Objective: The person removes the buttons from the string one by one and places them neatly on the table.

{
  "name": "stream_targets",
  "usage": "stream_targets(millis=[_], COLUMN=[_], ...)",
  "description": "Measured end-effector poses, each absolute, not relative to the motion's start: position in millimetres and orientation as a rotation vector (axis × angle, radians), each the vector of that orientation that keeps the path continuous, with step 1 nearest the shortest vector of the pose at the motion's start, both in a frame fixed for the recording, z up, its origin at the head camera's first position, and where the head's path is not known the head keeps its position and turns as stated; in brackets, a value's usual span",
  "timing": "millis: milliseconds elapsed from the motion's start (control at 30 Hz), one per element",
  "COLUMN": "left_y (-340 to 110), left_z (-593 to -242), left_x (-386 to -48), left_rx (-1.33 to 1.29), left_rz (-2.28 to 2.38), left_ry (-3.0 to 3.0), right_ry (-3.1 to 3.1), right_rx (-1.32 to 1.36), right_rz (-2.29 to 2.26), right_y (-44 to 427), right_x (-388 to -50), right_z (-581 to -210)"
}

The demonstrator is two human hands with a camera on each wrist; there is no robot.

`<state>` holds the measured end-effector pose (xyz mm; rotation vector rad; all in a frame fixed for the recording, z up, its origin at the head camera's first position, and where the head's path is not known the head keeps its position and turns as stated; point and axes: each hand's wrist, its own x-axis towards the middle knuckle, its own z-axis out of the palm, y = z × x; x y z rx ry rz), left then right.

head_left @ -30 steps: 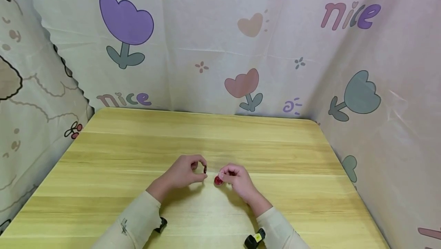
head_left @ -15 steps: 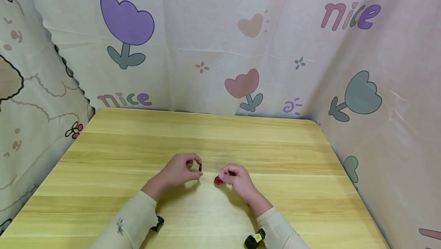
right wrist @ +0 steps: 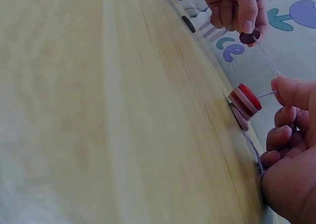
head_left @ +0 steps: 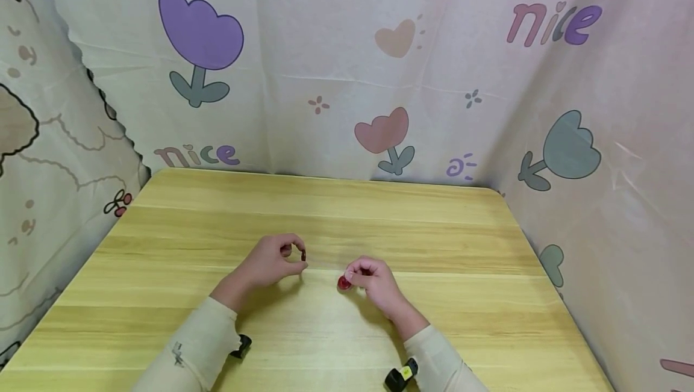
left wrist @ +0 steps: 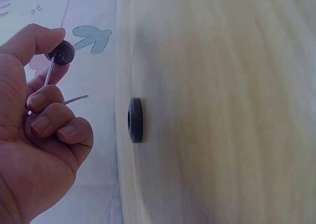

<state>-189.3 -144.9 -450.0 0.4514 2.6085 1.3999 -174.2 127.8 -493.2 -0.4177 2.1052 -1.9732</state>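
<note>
The person's left hand (head_left: 271, 261) pinched a dark disc (left wrist: 67, 52) above the table (head_left: 434, 241), and a thin cord (right wrist: 267, 56) ran from that disc across to the right hand (head_left: 375, 285). There the fingertips pinched the cord, the remaining fingers curled in, while a stack of red and pink discs (right wrist: 243, 104) sat threaded just beside them, low by the table, though whether it touched the surface could not be told.
</note>
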Motion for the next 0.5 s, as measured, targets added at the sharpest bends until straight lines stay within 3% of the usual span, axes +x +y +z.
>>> stream_targets(millis=[500], left_y=[-162.8], left_z=[-451.7], left_x=[-188.5], left_rx=[0.412], left_rz=[1.386], left_ry=[2.654], right_ry=[2.120], right_rx=[-0.415], right_rz=[-1.956], right_y=[128.3], right_x=[-174.6], right_z=[-493.3])
